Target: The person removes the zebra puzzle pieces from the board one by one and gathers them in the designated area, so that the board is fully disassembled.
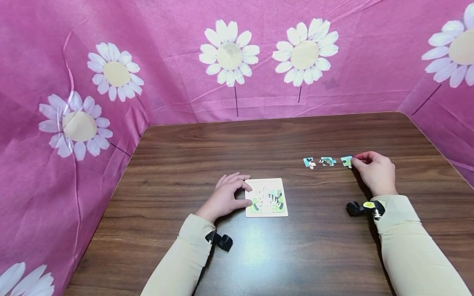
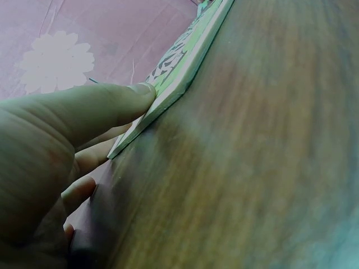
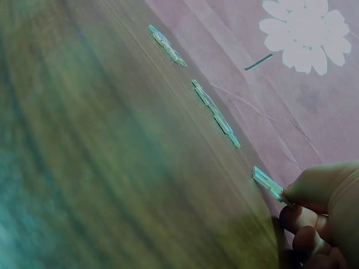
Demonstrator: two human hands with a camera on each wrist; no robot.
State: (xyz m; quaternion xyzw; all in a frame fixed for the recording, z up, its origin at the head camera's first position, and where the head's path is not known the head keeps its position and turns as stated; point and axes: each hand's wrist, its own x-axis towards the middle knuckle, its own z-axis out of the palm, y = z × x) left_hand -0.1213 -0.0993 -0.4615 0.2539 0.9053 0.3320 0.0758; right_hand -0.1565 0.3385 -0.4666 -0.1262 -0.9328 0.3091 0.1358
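Observation:
A square, light-framed jigsaw puzzle board (image 1: 266, 214) with a partly assembled zebra picture lies flat on the table. My left hand (image 1: 226, 195) holds it at the left side, thumb (image 2: 120, 103) on its face near the edge and index finger curved onto it higher up. Further right, my right hand (image 1: 377, 172) pinches a blue-green puzzle piece (image 1: 346, 161) between thumb and index finger. To the left of that piece, two more lie in a row: a blue one with dark markings (image 1: 327, 161) and a blue, black and white one (image 1: 309, 163).
The brown wood-grain table (image 1: 177, 164) ends at a back edge against a pink cloth (image 1: 166, 61) with white daisies. Pink cloth also hangs at the left and right sides. A black strapped-on camera mount (image 1: 221, 241) sticks out from the left wrist, another (image 1: 357, 208) from the right.

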